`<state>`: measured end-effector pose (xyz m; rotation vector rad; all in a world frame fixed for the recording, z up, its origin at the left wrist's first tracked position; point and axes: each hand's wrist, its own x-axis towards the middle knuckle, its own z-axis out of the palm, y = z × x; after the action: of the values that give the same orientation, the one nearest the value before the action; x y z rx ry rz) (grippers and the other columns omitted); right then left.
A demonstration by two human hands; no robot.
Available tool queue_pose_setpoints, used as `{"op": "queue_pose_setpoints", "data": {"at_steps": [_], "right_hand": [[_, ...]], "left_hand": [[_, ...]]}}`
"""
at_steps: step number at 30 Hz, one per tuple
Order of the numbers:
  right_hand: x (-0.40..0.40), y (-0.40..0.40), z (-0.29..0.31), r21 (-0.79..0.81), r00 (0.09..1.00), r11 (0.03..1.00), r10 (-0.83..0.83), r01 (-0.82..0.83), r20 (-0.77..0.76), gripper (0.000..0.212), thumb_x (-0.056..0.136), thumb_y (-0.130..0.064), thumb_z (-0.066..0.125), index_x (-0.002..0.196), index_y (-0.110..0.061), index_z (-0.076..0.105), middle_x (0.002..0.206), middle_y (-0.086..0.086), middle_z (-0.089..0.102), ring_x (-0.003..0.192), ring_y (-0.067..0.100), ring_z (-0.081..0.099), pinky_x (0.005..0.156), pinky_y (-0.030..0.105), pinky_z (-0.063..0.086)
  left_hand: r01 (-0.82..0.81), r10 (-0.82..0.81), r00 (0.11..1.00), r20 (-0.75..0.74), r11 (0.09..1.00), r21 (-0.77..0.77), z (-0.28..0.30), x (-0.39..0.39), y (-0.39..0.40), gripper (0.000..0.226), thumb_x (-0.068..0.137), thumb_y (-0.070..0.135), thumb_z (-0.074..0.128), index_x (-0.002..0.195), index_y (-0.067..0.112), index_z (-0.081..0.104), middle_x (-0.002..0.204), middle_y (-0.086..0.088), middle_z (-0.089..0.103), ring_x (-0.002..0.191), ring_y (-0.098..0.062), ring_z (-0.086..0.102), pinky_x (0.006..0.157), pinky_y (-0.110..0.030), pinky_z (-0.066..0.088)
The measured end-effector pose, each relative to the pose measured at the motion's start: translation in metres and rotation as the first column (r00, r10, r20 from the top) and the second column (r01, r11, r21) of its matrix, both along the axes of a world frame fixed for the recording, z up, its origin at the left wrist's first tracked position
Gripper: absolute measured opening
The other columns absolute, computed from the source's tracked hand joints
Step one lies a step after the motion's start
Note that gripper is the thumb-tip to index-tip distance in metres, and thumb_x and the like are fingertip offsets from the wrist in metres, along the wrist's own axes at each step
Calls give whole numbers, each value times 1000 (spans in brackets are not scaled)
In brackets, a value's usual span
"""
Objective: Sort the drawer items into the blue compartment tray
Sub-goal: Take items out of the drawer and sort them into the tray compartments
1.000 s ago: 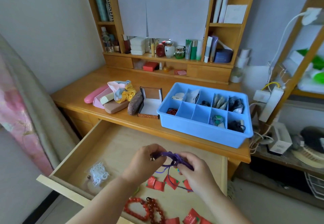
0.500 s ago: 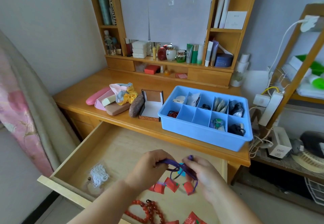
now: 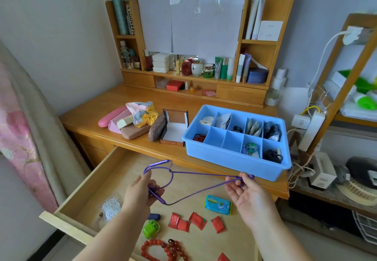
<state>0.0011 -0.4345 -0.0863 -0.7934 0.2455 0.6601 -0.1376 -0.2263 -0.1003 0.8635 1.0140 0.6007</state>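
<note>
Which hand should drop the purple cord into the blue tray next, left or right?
Probably right. The right hand pinches the purple cord just below the blue tray; the left hand holds the looped end farther away, over the open drawer.

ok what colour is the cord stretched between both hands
Purple cord, clearest in the head view.

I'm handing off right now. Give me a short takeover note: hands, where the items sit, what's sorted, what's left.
Left hand grips one end of the purple cord; right hand pinches the other end. The cord is stretched between them above the open drawer.
Blue compartment tray sits on the desk; most compartments already hold items, and two in the front row look empty.
Left in the drawer: red packets, blue packet, green item, red bead bracelets, white bundle.
Next, probably: coil the cord and put it in an empty compartment.
</note>
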Motion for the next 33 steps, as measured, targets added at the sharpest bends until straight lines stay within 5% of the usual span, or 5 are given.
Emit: {"op": "queue_pose_setpoints", "data": {"at_steps": [8,15,22,25,33], "right_hand": [[10,-6,7,26,999,999,-20,21,-32,19,96,-13,48,77,-14,54,59,0,52,45,11,47,51,23,40],[13,-6,13,3,994,999,38,-39,101,17,91,-9,47,77,-17,52,57,-2,47,36,9,34,36,20,30],[21,-12,-13,-222,993,975,3,-29,-116,13,93,-6,50,80,-10,50,61,2,37,27,6,28,29,14,24],[20,-14,-23,-261,987,963,24,-65,-157,13,94,-5,47,83,-8,53,60,3,38,25,6,28,28,13,23],[11,-15,-32,-421,975,880,212,-219,-65,9,93,-5,53,88,-7,60,63,9,56,50,17,54,41,25,45]], "left_hand": [[286,-239,908,345,954,-90,11,-5,7,16,88,19,55,75,9,56,58,-3,53,53,-16,61,56,-28,58],[11,-10,995,101,1000,-5,-2,-9,37,18,97,15,50,85,9,62,60,-2,51,54,-12,50,56,-27,56],[78,8,989,-150,827,557,13,-22,43,8,88,24,65,84,28,72,71,10,64,66,-10,53,62,-22,43],[172,-177,984,-34,865,471,33,-17,39,19,92,25,58,84,15,71,61,0,58,51,-12,51,48,-22,46],[343,-482,835,267,833,433,82,-13,11,13,78,12,60,74,13,72,82,-10,69,85,-24,70,75,-29,58]]}}
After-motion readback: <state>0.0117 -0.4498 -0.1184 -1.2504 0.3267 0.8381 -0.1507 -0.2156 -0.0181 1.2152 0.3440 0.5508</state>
